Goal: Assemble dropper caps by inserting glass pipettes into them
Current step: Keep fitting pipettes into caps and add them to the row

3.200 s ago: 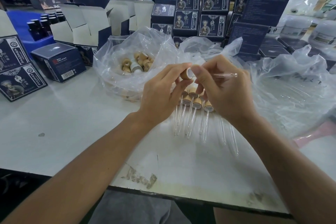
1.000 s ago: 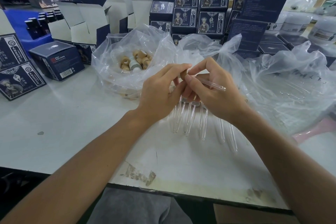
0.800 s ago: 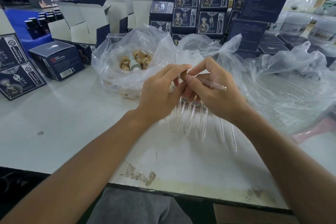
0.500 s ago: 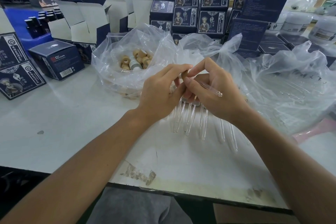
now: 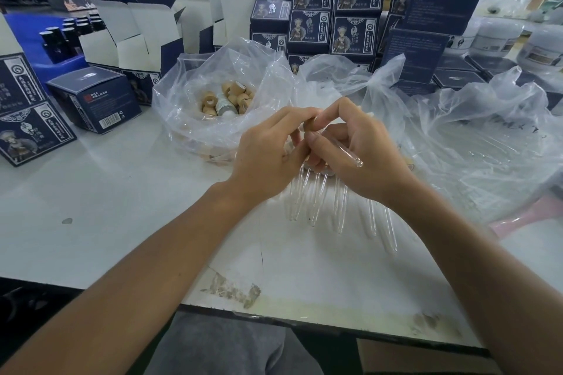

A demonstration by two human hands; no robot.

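My left hand (image 5: 268, 158) pinches a tan dropper cap (image 5: 309, 126) between thumb and fingertips above the middle of the table. My right hand (image 5: 362, 152) holds a clear glass pipette (image 5: 347, 153) whose upper end sits in the cap; its rounded tip points down to the right over my knuckles. Under both hands lies a row of assembled droppers (image 5: 316, 195), their glass tubes pointing toward me. A clear bag of loose tan caps (image 5: 228, 97) stands behind my left hand.
A crumpled clear bag of glass pipettes (image 5: 487, 149) spreads over the right side of the white table (image 5: 122, 192). Dark blue printed boxes (image 5: 335, 9) are stacked at the back, with more (image 5: 91, 100) at the left. White jars (image 5: 493, 36) stand far right.
The pipette has swung from pointing right to pointing down-right, and its exposed length has shortened as it went further into the cap. Both hands have stayed together.
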